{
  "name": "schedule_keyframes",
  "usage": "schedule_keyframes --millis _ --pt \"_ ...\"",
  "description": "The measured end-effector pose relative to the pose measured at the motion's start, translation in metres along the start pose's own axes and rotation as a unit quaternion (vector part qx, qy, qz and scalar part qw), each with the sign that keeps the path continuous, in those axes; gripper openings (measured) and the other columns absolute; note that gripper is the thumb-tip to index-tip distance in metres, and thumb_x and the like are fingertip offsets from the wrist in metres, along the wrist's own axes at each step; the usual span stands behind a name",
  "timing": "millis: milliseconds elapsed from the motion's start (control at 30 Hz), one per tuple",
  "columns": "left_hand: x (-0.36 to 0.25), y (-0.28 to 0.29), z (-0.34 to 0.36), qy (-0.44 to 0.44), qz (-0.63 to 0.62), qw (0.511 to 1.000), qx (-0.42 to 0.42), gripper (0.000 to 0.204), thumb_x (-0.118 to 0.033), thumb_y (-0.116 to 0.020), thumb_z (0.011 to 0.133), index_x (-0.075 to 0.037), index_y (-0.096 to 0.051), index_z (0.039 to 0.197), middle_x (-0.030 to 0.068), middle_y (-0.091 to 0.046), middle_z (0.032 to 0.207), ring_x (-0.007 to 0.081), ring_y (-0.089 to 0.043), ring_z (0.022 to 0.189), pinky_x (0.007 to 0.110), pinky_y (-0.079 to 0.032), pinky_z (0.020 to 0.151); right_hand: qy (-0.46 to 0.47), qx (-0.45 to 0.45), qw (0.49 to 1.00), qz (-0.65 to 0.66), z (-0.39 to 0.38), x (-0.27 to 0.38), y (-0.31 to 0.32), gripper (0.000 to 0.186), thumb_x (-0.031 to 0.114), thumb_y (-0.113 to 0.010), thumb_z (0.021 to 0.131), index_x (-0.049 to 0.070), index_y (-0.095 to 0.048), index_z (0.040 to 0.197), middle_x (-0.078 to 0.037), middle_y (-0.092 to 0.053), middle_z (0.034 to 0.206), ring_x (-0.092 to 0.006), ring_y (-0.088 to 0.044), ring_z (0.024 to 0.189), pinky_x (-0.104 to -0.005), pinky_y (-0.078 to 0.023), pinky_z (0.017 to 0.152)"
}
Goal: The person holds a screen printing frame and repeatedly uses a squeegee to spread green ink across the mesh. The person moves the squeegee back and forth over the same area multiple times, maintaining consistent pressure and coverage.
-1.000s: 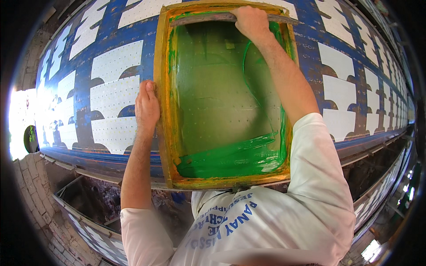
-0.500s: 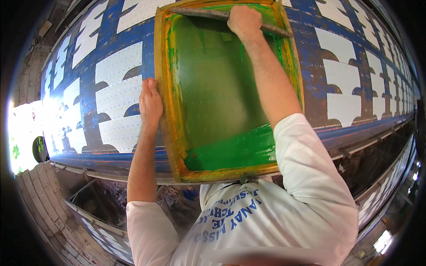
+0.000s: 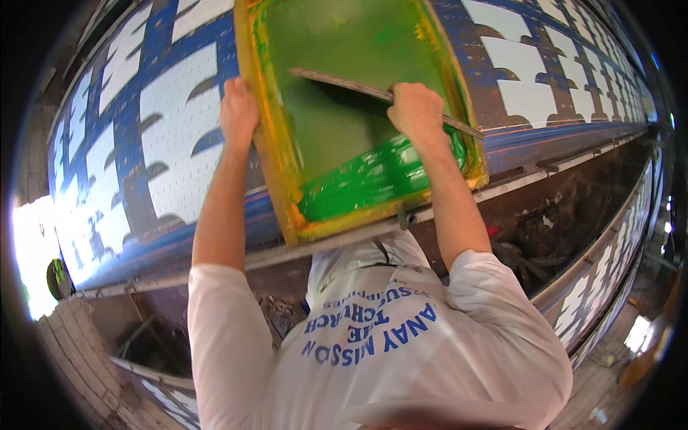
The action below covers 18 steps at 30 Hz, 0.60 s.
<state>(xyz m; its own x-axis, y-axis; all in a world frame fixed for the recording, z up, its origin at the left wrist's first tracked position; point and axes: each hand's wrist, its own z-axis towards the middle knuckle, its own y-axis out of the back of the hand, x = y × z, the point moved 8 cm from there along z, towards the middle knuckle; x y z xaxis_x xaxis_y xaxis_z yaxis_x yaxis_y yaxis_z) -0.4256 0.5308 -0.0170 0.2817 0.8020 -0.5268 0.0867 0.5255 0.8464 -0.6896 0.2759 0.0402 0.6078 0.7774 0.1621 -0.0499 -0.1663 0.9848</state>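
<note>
A long blue table (image 3: 476, 82) with white notched sheets (image 3: 524, 102) underlies the rectangular, yellow-stained wooden frame (image 3: 278, 183), glossy green paint (image 3: 365, 175) pooled at its near end. The slim grey wooden bar (image 3: 344, 83), clamped by the right hand (image 3: 417, 111), has come from the far end toward it, probably mid-pass. Apart, the left hand (image 3: 239, 113) touches the frame, grip unclear.

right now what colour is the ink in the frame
The ink is bright green, clearest in head view.
</note>
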Motion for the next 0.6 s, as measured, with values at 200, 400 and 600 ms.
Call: schedule_keyframes --millis 200,400,600 --pt "-0.002 0.0 -0.001 0.011 0.005 1.0 0.008 0.048 -0.042 -0.035 0.113 -0.005 -0.06 0.131 0.0292 -0.074 0.117 0.0509 -0.068 0.113 0.061 -0.052 0.096 0.081 0.042 0.996 0.016 -0.085 0.014 -0.01 0.028 0.006 -0.07 0.082 0.012 -0.081 0.107 -0.016 -0.079 0.096 -0.0361 -0.077 0.093 -0.048 -0.061 0.083" --pt "-0.004 0.003 -0.003 -0.004 -0.012 1.0 -0.002 0.048 -0.042 -0.035 0.113 -0.006 -0.06 0.131 0.0282 -0.074 0.118 0.0502 -0.069 0.113 0.06 -0.053 0.096 0.172 0.017 0.984 0.052 -0.152 0.019 -0.018 0.042 -0.004 -0.069 0.075 0.013 -0.081 0.111 -0.01 -0.08 0.105 -0.0301 -0.077 0.098 -0.0424 -0.061 0.084" --pt "-0.008 0.005 -0.004 0.011 0.016 1.0 -0.007 0.048 -0.043 -0.035 0.113 -0.007 -0.061 0.132 0.0282 -0.074 0.118 0.0497 -0.069 0.114 0.06 -0.053 0.097 0.207 -0.008 0.976 0.063 -0.163 0.022 -0.015 0.044 -0.007 -0.071 0.073 0.01 -0.08 0.113 -0.008 -0.079 0.112 -0.0292 -0.076 0.101 -0.04 -0.062 0.084"
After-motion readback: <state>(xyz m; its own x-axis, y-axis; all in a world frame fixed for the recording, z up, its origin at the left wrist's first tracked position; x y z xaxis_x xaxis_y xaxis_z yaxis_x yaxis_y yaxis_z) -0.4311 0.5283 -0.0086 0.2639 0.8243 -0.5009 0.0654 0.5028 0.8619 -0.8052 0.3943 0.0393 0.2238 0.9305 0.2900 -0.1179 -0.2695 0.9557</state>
